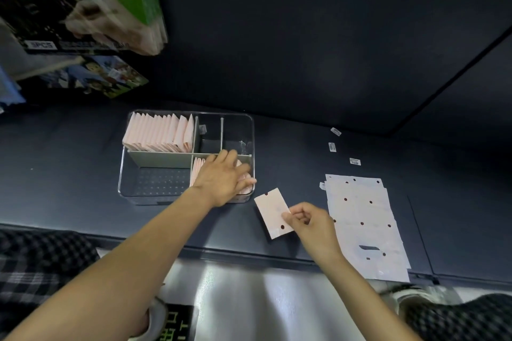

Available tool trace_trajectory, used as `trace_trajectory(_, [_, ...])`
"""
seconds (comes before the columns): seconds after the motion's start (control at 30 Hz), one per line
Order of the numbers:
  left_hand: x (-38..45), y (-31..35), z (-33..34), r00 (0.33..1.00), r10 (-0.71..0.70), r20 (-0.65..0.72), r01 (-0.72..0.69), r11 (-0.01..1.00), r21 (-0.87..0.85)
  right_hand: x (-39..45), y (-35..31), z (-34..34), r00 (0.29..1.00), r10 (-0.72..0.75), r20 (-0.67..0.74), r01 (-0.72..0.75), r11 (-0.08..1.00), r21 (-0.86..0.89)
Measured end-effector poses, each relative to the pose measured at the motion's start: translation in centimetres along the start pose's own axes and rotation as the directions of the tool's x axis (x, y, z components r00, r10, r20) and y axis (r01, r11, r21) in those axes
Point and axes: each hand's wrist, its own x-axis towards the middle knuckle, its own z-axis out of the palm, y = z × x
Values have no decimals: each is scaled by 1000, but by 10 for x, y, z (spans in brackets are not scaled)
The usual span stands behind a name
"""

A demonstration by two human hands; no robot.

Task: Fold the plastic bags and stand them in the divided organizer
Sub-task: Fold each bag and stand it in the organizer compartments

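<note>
Right hand (310, 220) pinching folded bag (273, 212) (just beside organizer (250, 122) edge)

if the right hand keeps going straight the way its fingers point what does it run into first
The right hand pinches a folded bag and points up-left. That bag's leading edge would probably meet the clear organizer's near right corner, by the left hand; depth is uncertain.

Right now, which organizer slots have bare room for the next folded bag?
Free: the near-left compartment; the back-middle and back-right slots look bare. Crowded: the back-left row of folded bags, and near-right, where the left hand presses bags.
</note>
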Motion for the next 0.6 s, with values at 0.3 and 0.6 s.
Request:
trace_trajectory(0.3, [-18,-11,1,985,-102,-143,81,986,-143,38,-58,35,968,-205,-143,184,972,-148])
trace_trajectory(0.6, [-22,-9,9,936,-318,-150,244,894,-376,55,-75,79,954,-294,-66,211,808,-549])
